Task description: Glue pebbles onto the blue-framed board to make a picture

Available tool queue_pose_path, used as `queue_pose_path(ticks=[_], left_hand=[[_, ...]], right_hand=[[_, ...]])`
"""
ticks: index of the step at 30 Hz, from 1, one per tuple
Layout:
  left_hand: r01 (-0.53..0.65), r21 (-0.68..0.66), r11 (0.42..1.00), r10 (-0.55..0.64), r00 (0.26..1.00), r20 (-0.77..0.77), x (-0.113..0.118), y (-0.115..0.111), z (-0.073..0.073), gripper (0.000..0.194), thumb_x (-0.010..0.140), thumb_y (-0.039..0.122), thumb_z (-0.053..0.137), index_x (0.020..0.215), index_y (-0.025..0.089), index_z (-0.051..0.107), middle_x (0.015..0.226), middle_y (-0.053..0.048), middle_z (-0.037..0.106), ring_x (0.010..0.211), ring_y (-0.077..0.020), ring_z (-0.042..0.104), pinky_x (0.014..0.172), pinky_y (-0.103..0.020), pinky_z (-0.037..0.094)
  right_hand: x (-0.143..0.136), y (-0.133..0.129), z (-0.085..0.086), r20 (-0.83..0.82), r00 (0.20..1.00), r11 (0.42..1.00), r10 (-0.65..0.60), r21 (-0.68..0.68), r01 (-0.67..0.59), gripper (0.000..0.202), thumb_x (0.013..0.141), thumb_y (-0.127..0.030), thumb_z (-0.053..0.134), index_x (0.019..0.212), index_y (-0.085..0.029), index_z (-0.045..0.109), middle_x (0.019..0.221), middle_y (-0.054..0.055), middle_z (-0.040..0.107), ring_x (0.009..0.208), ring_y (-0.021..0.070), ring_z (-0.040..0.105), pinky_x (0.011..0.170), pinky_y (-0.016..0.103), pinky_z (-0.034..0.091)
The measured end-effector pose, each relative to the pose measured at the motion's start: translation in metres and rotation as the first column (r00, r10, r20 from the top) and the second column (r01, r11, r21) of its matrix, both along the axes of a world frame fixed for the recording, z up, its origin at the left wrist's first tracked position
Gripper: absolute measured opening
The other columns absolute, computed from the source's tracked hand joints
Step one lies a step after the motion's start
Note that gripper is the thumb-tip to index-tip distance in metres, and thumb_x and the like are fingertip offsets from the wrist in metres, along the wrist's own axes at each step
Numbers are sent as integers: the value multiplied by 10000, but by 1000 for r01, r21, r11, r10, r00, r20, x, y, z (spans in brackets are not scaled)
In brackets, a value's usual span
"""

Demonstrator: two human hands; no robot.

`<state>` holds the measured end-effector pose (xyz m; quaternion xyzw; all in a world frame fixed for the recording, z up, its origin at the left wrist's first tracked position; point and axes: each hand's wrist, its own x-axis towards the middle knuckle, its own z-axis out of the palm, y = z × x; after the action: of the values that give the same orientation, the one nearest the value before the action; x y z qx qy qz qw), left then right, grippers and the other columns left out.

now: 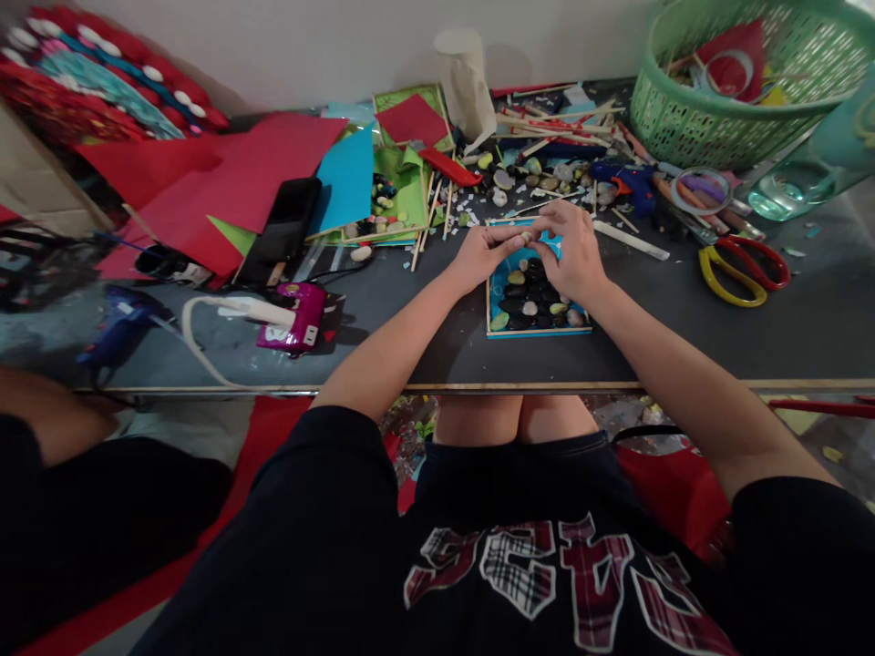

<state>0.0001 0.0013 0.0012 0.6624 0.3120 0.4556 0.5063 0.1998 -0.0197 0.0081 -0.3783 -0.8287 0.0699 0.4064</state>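
Both hands meet over the top part of a blue panel [500,271] edged with thin wooden sticks. Black, pale and yellow-green pebbles [530,308] cover its lower and middle part. My left hand [483,252] pinches a small pale pebble [526,237] between thumb and finger, from the left. From the right, my right hand [572,248] has its fingertips closed on the same pebble. My fingers partly hide the pebble and the panel's top edge.
Loose pebbles [501,179], sticks and a blue glue gun [633,182] lie behind the panel. Scissors [733,271], a glass and a green basket [725,118] stand right. Left are a phone [291,219], purple socket block [301,314], red sheets and another person's arm [47,415].
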Motion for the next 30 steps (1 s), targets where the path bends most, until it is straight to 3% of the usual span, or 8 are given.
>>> queue_pose_path(ticks=[7,30], left_hand=[[-14,29,999,14,1000,-12,-1,1,-2,643,685,783,805,1004,226,841,1100,-71,808,1133,-298,739,1052,-418,558],[-18,15,1000,19,999,-38,-2,-1,0,623,721,758,796,1034,222,835,1115,-78,803,1181,-313,717,1077,-461,539]], right_hand=[[0,0,0,8,1000,1000,-1,12,1,525,1066,-631,335,1375,-220,441,1212,123,722,1162,315,679,1118,614,424],[2,3,-4,5,1000,1000,18,10,-18,500,1059,-622,373,1367,-236,452,1223,119,695,1016,299,693,1104,610,437]])
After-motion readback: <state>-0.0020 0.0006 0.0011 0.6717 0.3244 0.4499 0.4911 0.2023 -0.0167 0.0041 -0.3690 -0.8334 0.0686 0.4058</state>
